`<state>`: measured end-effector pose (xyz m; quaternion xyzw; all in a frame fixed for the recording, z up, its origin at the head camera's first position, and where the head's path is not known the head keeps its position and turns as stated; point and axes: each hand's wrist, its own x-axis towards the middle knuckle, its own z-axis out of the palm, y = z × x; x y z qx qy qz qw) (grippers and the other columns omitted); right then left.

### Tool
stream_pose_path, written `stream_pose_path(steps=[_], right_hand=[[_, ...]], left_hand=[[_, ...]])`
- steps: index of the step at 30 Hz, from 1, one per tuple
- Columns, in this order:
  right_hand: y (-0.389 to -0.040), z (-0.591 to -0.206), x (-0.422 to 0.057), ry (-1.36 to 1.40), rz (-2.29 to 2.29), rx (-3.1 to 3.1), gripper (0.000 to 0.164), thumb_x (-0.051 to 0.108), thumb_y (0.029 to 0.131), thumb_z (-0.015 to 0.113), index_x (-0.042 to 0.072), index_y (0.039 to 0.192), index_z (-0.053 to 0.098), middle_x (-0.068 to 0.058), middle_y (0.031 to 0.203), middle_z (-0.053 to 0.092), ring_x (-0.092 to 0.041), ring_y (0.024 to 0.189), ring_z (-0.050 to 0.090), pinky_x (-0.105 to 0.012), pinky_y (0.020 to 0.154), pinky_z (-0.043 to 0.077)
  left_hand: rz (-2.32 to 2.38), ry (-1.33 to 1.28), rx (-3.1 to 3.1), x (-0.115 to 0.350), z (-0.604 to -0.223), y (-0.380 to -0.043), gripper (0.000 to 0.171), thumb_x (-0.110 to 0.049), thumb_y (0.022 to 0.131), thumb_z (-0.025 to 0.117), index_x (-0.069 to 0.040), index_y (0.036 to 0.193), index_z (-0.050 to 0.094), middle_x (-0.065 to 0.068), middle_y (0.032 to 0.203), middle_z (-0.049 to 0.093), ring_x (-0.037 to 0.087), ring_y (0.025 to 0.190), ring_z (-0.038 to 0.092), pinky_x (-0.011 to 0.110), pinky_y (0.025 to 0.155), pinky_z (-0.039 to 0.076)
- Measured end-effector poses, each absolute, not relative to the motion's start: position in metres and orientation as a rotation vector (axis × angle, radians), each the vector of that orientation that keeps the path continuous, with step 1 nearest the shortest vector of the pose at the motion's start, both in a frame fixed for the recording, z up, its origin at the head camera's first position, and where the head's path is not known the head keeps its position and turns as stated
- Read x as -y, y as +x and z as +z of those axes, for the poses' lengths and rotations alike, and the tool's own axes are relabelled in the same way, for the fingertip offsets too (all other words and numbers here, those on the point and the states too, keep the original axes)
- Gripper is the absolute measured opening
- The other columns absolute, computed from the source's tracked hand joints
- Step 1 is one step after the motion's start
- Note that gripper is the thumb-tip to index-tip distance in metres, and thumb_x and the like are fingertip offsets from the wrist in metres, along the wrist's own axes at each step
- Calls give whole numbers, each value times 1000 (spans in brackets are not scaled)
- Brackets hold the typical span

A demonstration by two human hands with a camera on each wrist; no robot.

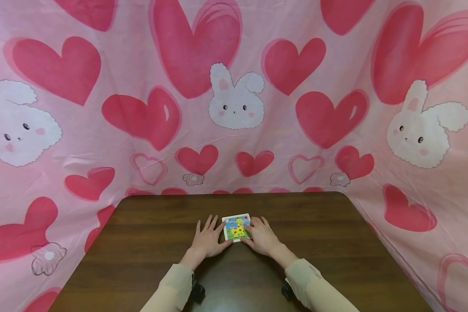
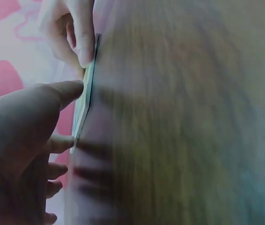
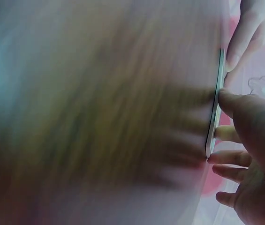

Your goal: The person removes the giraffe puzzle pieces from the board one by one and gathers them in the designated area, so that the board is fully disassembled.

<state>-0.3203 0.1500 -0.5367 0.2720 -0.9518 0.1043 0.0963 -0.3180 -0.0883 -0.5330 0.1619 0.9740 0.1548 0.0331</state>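
Observation:
A small square picture board (image 1: 237, 231) with a white border lies on the table, showing a yellow giraffe on blue and green. My left hand (image 1: 207, 241) is at its left side, fingers spread, one fingertip at the upper left corner and the thumb by the near edge. On the opposite side my right hand (image 1: 262, 236) has its index finger over the picture and its thumb at the near edge. The left wrist view shows the board (image 2: 81, 108) edge-on, thin, with the left thumb (image 2: 69, 91) against it. In the right wrist view, the right thumb (image 3: 228, 99) touches the board's edge.
The dark brown wooden table (image 1: 148, 229) has rounded far corners. A pink cloth (image 1: 281, 130) with red hearts and white rabbits hangs behind it and along both sides. Small black devices (image 1: 196, 292) sit under both wrists, by the light sleeves.

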Motion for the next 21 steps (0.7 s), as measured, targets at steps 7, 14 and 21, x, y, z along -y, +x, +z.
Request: stream_pose_path(steps=[7, 14, 21], right_hand=[[-314, -534, -131, 827, 234, 2843, 49, 42, 103, 77, 6, 135, 77, -13, 116, 69, -34, 134, 63, -68, 121, 46], [-312, -532, -111, 894, 148, 2856, 54, 46, 103, 76, 10, 144, 74, -11, 120, 68, -32, 136, 62, -65, 122, 46], [-308, -531, -102, 970, 218, 2899, 57, 46, 102, 78, 14, 148, 71, -10, 126, 66, -30, 138, 59, -67, 123, 44]], left_hand=[[485, 484, -3023, 105, -536, -311, 84, -66, 102, 64, -10, 165, 51, 25, 176, 38, 45, 169, 29, 76, 134, 15], [482, 425, -3051, 127, -536, -306, 84, -65, 102, 65, -10, 164, 52, 27, 176, 38, 46, 168, 29, 76, 133, 16], [502, 383, -3057, 142, -536, -300, 86, -65, 101, 66, -8, 164, 51, 29, 176, 37, 48, 168, 28, 77, 133, 14]])
